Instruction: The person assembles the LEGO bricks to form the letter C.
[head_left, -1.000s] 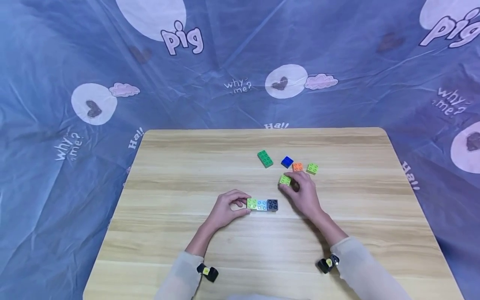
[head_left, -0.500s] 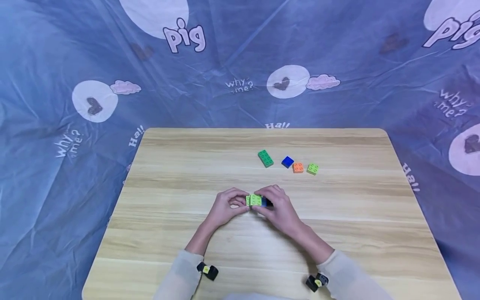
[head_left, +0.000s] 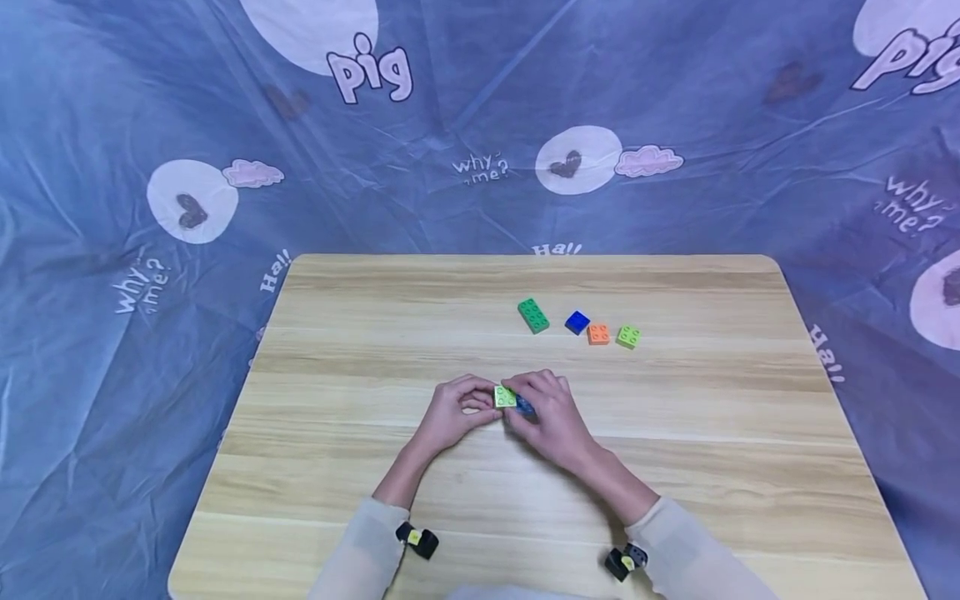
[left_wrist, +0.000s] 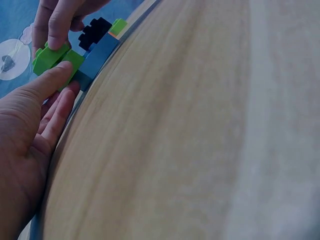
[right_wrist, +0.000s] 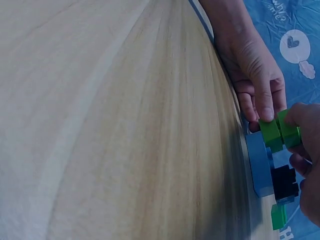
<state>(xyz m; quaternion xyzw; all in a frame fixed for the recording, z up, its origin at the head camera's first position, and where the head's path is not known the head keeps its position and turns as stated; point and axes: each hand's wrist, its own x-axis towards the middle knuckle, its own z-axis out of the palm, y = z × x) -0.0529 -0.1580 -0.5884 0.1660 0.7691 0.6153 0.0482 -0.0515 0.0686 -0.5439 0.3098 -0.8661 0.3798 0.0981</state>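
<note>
A long blue brick (right_wrist: 259,165) lies on the table with a light green brick (left_wrist: 73,64) on its left end and a black brick (left_wrist: 95,33) on its right end. My left hand (head_left: 448,414) pinches that lower green brick, thumb on its near side. Between thumb and fingertips, my right hand (head_left: 553,418) grips a second light green brick (head_left: 505,397), which sits right over the lower one, studs up. From the head view, the right hand hides the black brick and most of the blue one.
Farther back on the wooden table (head_left: 360,333) lie a dark green long brick (head_left: 533,316), a dark blue brick (head_left: 577,322), an orange brick (head_left: 598,334) and a loose light green brick (head_left: 628,337). A blue printed cloth (head_left: 420,200) hangs behind the table.
My right hand has carried the second light green brick left and toward me, from near the orange brick to over the lower green one. My left hand has stayed at the row's left end.
</note>
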